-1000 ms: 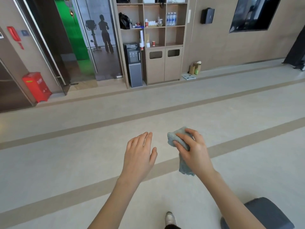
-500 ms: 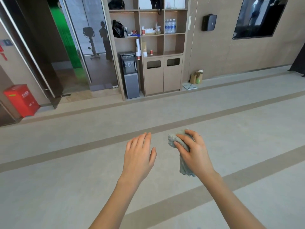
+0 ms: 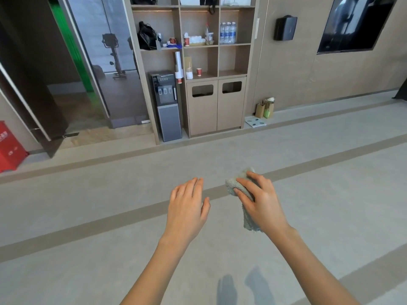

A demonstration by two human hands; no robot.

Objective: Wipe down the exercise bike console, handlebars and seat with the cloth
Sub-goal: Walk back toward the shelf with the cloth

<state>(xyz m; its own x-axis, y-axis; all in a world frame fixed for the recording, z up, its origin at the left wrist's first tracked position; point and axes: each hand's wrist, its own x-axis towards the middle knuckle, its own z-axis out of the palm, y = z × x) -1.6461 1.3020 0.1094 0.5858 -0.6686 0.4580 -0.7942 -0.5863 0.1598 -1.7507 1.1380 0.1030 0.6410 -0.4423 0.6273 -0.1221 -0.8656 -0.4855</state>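
We stand on wide floor (image 3: 110,216), shelf unit (image 3: 198,62) and wall well ahead, red box (image 3: 8,148) at far left edge. Our left hand (image 3: 186,208) flat, fingers loosely together, holding nothing. Our right hand (image 3: 262,203) clasps cloth (image 3: 233,186); bunched end pokes past fingertips, tail hangs below palm. Exercise bike (image 3: 113,56) far off, in glass left of shelf unit.

Cloth (image 3: 239,187): pale grey-green, plain. Floor (image 3: 88,205): light grey-beige crossed by darker taupe bands. Shelving unit (image 3: 217,102), upper centre: tan wood grain. Water dispenser (image 3: 167,106): black above, grey below. Box (image 3: 8,148), left edge: red. Strip (image 3: 70,45), upper left: bright green. Paper cups (image 3: 199,72): red and white.
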